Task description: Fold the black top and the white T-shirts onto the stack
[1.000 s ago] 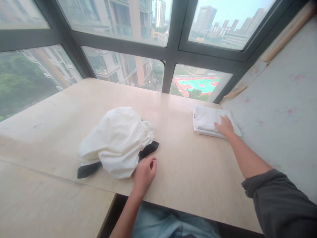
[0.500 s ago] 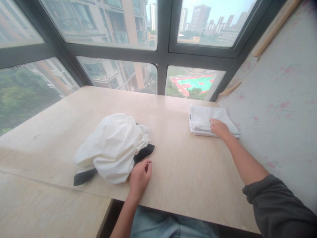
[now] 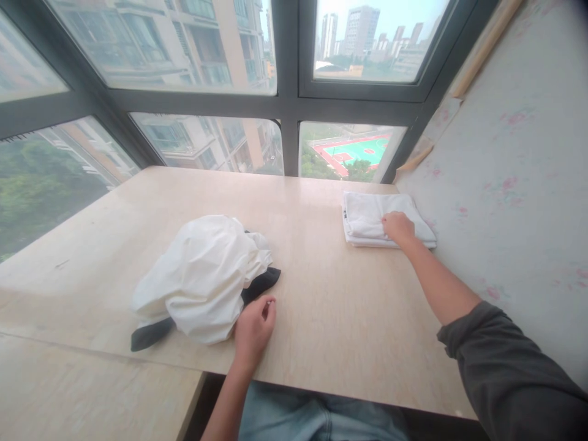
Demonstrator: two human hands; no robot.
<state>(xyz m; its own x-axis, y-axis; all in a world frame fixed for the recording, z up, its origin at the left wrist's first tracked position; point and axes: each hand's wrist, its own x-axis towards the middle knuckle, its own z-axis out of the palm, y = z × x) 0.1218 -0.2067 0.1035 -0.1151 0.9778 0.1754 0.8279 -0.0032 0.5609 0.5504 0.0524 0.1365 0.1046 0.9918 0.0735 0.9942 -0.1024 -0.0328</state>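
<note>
A crumpled white garment (image 3: 197,275) with black parts (image 3: 261,285) poking out lies in a heap at the left of the table. My left hand (image 3: 255,324) rests on the tabletop against its near right side, fingers curled in with thumb near the fingertips and nothing visible in them. Toward the back right lies a stack of folded white cloth (image 3: 367,208) with small dark marks on its left edge. Over the middle of that stack is my right hand (image 3: 399,226), its fingers closed and pressed to the top layer, seeming to pinch the fabric.
The pale tabletop (image 3: 312,294) reaches back to grey-framed windows (image 3: 287,104). A flowered wall (image 3: 505,214) stands close on the right, beside the folded stack. At the lower left is another pale surface (image 3: 92,392), with a dark gap next to it.
The view has shifted slightly, moving everything a little left in the picture. My right hand's fingers look more curled on the folded stack. The left hand stays beside the heap.
</note>
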